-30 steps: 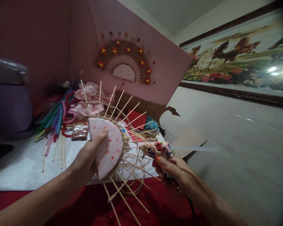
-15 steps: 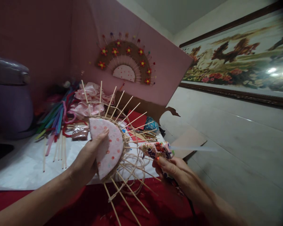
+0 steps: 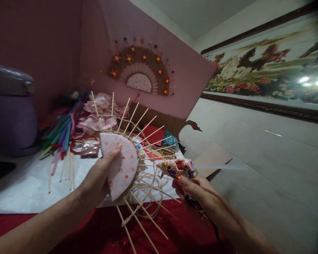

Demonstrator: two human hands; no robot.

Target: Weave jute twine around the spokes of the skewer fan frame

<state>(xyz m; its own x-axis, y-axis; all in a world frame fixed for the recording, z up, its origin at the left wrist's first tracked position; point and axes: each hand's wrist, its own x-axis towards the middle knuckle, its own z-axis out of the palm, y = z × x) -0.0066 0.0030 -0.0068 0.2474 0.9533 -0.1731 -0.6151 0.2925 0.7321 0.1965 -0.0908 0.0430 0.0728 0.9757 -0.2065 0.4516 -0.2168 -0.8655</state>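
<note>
My left hand (image 3: 99, 176) grips a half-round piece (image 3: 123, 164) covered in pink cloth with small red flowers, thumb on its face and fingers hidden behind. Thin wooden sticks (image 3: 144, 132) fan out from its curved edge, where twine (image 3: 138, 158) is wound. My right hand (image 3: 196, 190) is wrapped round the handle of a flower-patterned hot glue gun (image 3: 178, 167), with a clear glue stick (image 3: 222, 167) jutting from its back. A small red light glows near the thumb. The gun's nozzle points left at the sticks; whether it touches one I cannot tell.
A finished fan-shaped piece with red flowers (image 3: 137, 63) hangs on a pink board (image 3: 187, 81). Coloured pipe cleaners (image 3: 63, 130), pink cloth (image 3: 100, 109), a packet (image 3: 90, 149) and blue yarn (image 3: 170, 138) lie behind. A purple air pot (image 3: 12, 116) stands left.
The glue gun in my right hand has shifted very slightly to the right. My left hand and the cloth-covered piece stay almost still.
</note>
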